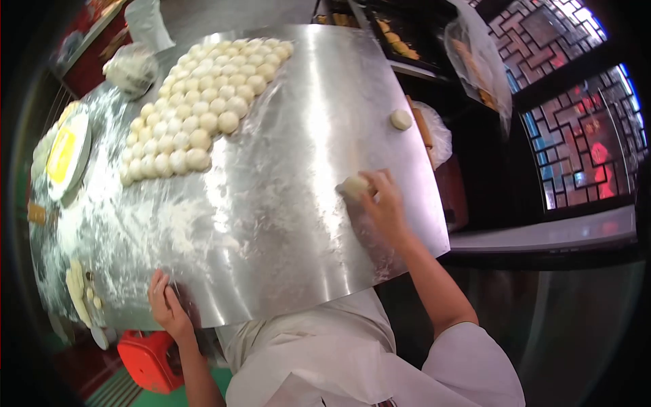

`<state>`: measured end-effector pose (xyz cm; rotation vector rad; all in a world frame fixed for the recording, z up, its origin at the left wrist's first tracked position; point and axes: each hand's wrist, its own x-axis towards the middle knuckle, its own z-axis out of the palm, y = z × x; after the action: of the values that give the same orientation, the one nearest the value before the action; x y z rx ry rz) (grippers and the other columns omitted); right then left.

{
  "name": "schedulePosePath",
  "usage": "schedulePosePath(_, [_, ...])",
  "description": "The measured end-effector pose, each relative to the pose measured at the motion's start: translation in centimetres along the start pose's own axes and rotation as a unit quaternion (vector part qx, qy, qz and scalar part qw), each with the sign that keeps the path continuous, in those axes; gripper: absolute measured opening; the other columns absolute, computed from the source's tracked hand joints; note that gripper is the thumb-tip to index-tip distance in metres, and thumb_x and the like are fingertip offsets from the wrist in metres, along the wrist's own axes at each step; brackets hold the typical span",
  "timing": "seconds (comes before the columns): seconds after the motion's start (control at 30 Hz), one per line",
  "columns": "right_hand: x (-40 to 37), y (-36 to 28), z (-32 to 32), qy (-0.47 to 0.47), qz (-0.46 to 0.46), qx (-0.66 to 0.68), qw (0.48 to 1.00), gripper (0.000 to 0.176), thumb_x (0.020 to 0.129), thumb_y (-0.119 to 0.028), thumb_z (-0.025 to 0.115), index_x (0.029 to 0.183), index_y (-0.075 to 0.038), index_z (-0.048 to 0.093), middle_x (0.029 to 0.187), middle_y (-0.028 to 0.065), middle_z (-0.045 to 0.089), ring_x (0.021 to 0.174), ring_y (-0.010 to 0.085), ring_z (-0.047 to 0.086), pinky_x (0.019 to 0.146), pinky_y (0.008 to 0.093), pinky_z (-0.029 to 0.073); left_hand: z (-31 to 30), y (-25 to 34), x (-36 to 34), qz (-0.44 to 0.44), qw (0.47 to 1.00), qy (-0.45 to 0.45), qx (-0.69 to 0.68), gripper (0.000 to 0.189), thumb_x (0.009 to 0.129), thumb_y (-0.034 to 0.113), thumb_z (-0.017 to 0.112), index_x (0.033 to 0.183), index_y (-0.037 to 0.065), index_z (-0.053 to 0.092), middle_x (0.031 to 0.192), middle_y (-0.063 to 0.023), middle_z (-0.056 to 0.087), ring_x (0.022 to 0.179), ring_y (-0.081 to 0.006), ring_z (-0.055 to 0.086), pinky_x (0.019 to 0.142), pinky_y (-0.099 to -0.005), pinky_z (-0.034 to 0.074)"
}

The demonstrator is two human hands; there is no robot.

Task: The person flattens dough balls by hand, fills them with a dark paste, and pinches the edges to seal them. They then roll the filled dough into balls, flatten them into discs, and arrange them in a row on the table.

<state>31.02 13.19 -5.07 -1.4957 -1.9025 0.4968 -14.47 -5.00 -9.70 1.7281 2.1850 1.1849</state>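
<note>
Our right hand point(384, 207) clasps a dough ball point(353, 184), likely soft, best cupped by its sides; left hand point(166, 308) lies empty on the steel table point(298, 136)

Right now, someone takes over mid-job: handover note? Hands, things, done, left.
Left hand: rests on the near edge of the table, holds nothing.
Right hand: fingers cupped over a dough piece near the right edge.
Done: dough balls packed in rows at the far left; the top is floured.
Left: the dough piece and a lone ball farther back lie apart from the rows.
Also: plate at the left edge, bag at the far left corner.
</note>
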Motion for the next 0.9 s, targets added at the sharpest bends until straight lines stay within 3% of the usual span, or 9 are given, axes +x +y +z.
schedulePosePath(0.07, [2.1, 4.6, -2.4, 0.133, 0.019, -0.060, 0.989, 0.040, 0.079, 0.011, 0.069, 0.116, -0.003, 0.060, 0.106, 0.0142, 0.059, 0.096, 0.0305, 0.064, 0.083, 0.0379, 0.052, 0.1, -0.7, -0.1, -0.005, 1.000, -0.006, 0.012, 0.024, 0.100, 0.000, 0.050, 0.117, -0.006, 0.066, 0.132, -0.0203, 0.063, 0.122, -0.0351, 0.059, 0.107, -0.0428, 0.044])
schedulePosePath(0.13, [3.8, 9.0, -4.5, 0.210, -0.051, -0.157, 0.964, 0.041, 0.078, 0.011, 0.071, 0.114, -0.002, 0.059, 0.111, 0.0164, 0.058, 0.103, 0.0341, 0.063, 0.086, 0.0398, 0.052, 0.1, -0.7, -0.2, 0.001, 1.000, -0.010, 0.017, 0.024, 0.100, 0.001, 0.050, 0.117, -0.006, 0.066, 0.132, -0.0199, 0.063, 0.123, -0.0351, 0.059, 0.106, -0.0430, 0.044])
schedulePosePath(0.2, [3.9, 12.9, -5.1, 0.202, -0.028, -0.127, 0.971, 0.039, 0.078, 0.004, 0.075, 0.112, -0.003, 0.058, 0.117, 0.0181, 0.058, 0.108, 0.0382, 0.060, 0.091, 0.0422, 0.051, 0.3, -0.7, -0.1, 0.003, 1.000, -0.010, 0.023, 0.024, 0.100, 0.001, 0.050, 0.117, -0.005, 0.065, 0.132, -0.0195, 0.063, 0.123, -0.0351, 0.058, 0.106, -0.0431, 0.044])
schedulePosePath(0.27, [3.9, 15.6, -5.3, 0.169, -0.027, -0.149, 0.974, 0.049, 0.077, -0.006, 0.081, 0.119, -0.003, 0.055, 0.124, 0.0203, 0.056, 0.114, 0.0399, 0.056, 0.098, 0.0441, 0.048, 0.4, -0.8, -0.1, 0.000, 0.999, -0.014, 0.050, 0.023, 0.100, 0.001, 0.050, 0.116, -0.005, 0.066, 0.132, -0.0197, 0.063, 0.124, -0.0347, 0.057, 0.106, -0.0431, 0.044])
schedulePosePath(0.3, [4.1, 15.8, -5.4, 0.170, -0.004, -0.138, 0.976, 0.059, 0.074, -0.015, 0.086, 0.123, -0.003, 0.055, 0.128, 0.0205, 0.056, 0.119, 0.0406, 0.054, 0.101, 0.0454, 0.046, 0.5, -0.8, -0.1, -0.008, 0.999, -0.014, 0.044, 0.023, 0.100, 0.002, 0.050, 0.116, -0.005, 0.065, 0.132, -0.0203, 0.062, 0.124, -0.0354, 0.056, 0.105, -0.0435, 0.044])
schedulePosePath(0.43, [5.3, 16.1, -5.1, 0.203, 0.059, -0.141, 0.967, 0.075, 0.070, -0.023, 0.089, 0.133, -0.004, 0.052, 0.122, 0.0188, 0.059, 0.118, 0.0382, 0.054, 0.101, 0.0452, 0.043, 0.3, -0.9, -0.1, 0.009, 0.997, -0.026, 0.076, 0.023, 0.100, 0.002, 0.050, 0.116, -0.005, 0.065, 0.133, -0.0208, 0.062, 0.123, -0.0361, 0.056, 0.105, -0.0441, 0.043])
schedulePosePath(0.63, [6.6, 15.9, -4.1, 0.188, 0.092, -0.192, 0.959, 0.074, 0.071, -0.026, 0.088, 0.132, -0.006, 0.053, 0.114, 0.0151, 0.060, 0.111, 0.0351, 0.055, 0.095, 0.0449, 0.044, 0.4, -0.4, 0.2, 0.013, 0.995, -0.027, 0.091, 0.022, 0.099, 0.002, 0.050, 0.114, -0.005, 0.066, 0.131, -0.0210, 0.062, 0.122, -0.0366, 0.056, 0.104, -0.0448, 0.044])
schedulePosePath(0.8, [7.0, 15.8, -3.9, 0.198, 0.097, -0.226, 0.949, 0.075, 0.070, -0.029, 0.089, 0.132, -0.005, 0.053, 0.117, 0.0166, 0.059, 0.112, 0.0369, 0.055, 0.098, 0.0457, 0.042, 0.5, -0.3, 0.3, 0.033, 0.996, -0.010, 0.083, 0.022, 0.097, 0.001, 0.052, 0.112, -0.003, 0.067, 0.127, -0.0197, 0.065, 0.119, -0.0362, 0.058, 0.103, -0.0448, 0.044])
schedulePosePath(0.9, [7.2, 11.6, -2.7, 0.215, 0.018, -0.285, 0.934, 0.071, 0.074, -0.023, 0.085, 0.133, -0.002, 0.053, 0.127, 0.0209, 0.057, 0.117, 0.0390, 0.054, 0.101, 0.0448, 0.043, 0.4, 0.7, 0.5, -0.002, 0.998, -0.013, 0.068, 0.022, 0.096, 0.000, 0.053, 0.112, -0.002, 0.067, 0.126, -0.0189, 0.065, 0.116, -0.0362, 0.058, 0.101, -0.0447, 0.045])
